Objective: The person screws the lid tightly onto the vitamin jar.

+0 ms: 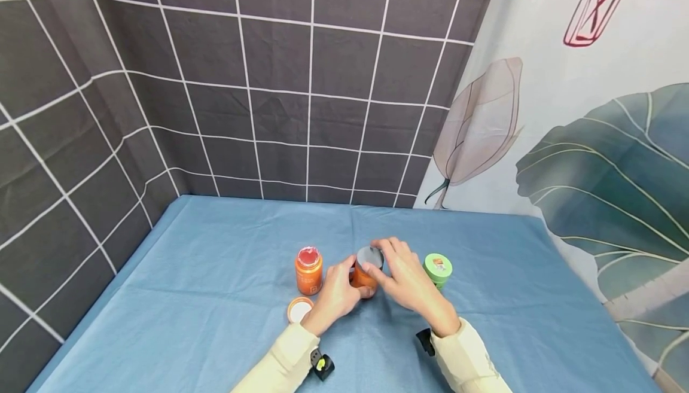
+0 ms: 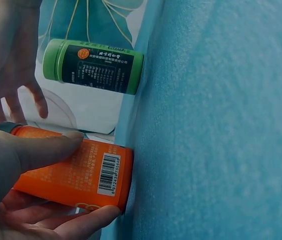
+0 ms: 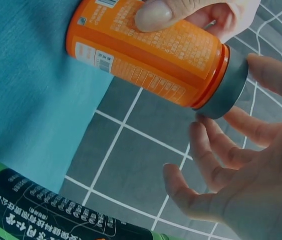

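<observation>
An orange bottle (image 1: 366, 278) with a dark grey lid (image 3: 225, 82) stands upright on the blue cloth. My left hand (image 1: 338, 291) holds the bottle's body, its thumb across the printed side in the left wrist view. Around the grey lid, my right hand (image 1: 404, 274) has thumb and fingertips at opposite edges, pinching it. Left of my left hand is a second orange bottle (image 1: 309, 276), lidless, with a red top showing. An orange-rimmed lid (image 1: 299, 309), white inside, lies in front of that one. Just beyond my right hand stands a green bottle (image 2: 98, 65) with a dark label.
Blue cloth (image 1: 204, 297) covers the table. A dark grey curtain with white grid lines (image 1: 280, 112) hangs behind and to the left. At the right hangs a white curtain (image 1: 484, 183) with leaf prints. Both wrists wear black straps over pale sleeves (image 1: 285, 357).
</observation>
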The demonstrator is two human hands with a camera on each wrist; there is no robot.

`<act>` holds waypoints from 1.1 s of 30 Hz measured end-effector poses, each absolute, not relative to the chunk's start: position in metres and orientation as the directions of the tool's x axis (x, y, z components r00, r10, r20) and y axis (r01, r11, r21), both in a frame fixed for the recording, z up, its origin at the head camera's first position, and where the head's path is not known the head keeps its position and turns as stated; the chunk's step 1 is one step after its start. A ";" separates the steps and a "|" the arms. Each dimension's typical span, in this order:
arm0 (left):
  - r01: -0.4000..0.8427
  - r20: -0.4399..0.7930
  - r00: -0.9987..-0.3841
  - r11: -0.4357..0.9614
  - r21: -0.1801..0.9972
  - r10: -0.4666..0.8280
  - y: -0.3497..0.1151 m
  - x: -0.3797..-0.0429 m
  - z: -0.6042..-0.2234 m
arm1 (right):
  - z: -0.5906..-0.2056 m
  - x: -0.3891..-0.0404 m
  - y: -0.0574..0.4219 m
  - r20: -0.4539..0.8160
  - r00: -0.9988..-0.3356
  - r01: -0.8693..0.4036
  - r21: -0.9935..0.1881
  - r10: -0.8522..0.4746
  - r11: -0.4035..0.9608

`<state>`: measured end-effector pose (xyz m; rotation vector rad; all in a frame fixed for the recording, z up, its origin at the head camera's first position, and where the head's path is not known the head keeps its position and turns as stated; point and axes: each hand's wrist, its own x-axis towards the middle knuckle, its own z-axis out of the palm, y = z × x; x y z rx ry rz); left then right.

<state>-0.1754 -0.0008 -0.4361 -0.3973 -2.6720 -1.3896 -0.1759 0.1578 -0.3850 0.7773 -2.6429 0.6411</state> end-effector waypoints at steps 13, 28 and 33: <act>0.270 0.207 -0.963 0.554 0.787 0.174 0.001 -0.176 -0.437 | -0.380 -0.175 0.162 0.340 -0.787 -0.617 -0.462 -0.515 0.637; 0.256 0.188 -0.966 0.544 0.799 0.179 -0.001 -0.176 -0.438 | -0.386 -0.177 0.158 0.424 -0.776 -0.621 -0.387 -0.467 0.681; 0.279 0.217 -0.960 0.534 0.798 0.177 -0.001 -0.177 -0.438 | -0.390 -0.179 0.156 0.422 -0.796 -0.591 -0.393 -0.433 0.704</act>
